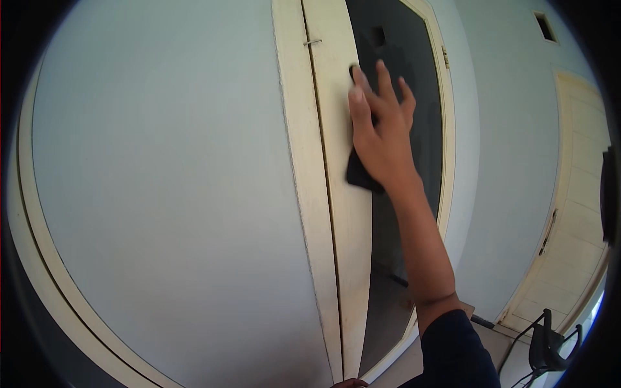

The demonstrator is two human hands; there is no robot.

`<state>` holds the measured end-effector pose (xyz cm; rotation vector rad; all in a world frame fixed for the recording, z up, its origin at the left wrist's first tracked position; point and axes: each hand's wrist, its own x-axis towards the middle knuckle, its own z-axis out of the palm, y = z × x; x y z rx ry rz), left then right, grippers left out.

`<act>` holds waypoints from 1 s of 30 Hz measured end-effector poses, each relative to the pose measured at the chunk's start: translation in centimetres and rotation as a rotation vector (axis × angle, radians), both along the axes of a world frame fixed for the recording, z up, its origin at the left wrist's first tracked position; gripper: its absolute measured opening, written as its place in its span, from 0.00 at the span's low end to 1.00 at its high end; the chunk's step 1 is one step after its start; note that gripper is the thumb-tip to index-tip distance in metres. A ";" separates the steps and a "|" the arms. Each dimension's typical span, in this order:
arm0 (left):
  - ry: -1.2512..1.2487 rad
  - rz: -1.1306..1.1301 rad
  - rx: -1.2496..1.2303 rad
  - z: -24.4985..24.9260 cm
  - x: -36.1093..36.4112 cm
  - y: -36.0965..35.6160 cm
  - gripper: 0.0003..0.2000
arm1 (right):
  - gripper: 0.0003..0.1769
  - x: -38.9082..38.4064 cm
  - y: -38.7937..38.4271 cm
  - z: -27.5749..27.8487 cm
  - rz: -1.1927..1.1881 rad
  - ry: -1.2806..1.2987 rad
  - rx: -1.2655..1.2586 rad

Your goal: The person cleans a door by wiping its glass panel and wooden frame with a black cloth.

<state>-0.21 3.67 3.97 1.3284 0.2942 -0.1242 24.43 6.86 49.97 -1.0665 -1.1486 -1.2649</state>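
Note:
My right hand (383,126) is raised against a cream wooden window frame (336,142), its fingers spread over a black cloth (362,173). The cloth is pressed flat under the palm, and its ends show below the hand and by a fingertip. Behind the fingers lies a dark glass pane (424,110). Only a sliver of my left hand (351,383) shows at the bottom edge, beside the foot of the frame; its fingers are mostly hidden. A small metal hook latch (313,43) crosses the gap in the frame above.
A pale wall (168,181) fills the left side. On the right are a cream door (569,194) with a handle, a black chair (550,346) on the floor, and a small vent opening (545,27) high on the wall. A hinge (445,57) sits on the frame's far edge.

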 end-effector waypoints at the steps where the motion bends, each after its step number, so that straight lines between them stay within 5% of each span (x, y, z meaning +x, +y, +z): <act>1: 0.001 -0.001 -0.001 0.0 0.2 0.0 0.25 | 0.27 -0.1 0.3 2.8 0.030 0.024 0.047; 4: -0.079 -0.051 0.061 0.2 1.0 0.0 0.25 | 0.34 1.0 1.1 10.1 -0.032 0.039 0.120; 7: -0.026 -0.038 0.047 1.2 0.9 0.1 0.25 | 0.30 1.0 0.8 8.7 -0.011 -0.019 0.059; 12: 0.015 0.016 0.020 0.5 -0.9 0.8 0.24 | 0.26 -3.1 -1.7 -8.2 -0.067 -0.131 -0.098; 15: 0.021 0.083 -0.047 0.2 -1.6 0.0 0.24 | 0.26 -4.8 -3.2 -12.8 -0.088 -0.001 -0.236; 18: -0.103 0.008 0.078 -2.0 -1.9 0.6 0.25 | 0.24 -1.9 -2.2 -9.2 -0.090 -0.088 -0.128; 24: 0.076 -0.128 0.102 4.3 4.1 -0.6 0.26 | 0.20 2.7 -2.2 -6.6 0.052 -0.008 0.063; 30: 0.092 -0.192 0.172 6.0 8.5 -0.3 0.25 | 0.15 5.4 -7.2 -23.9 0.330 0.346 -0.092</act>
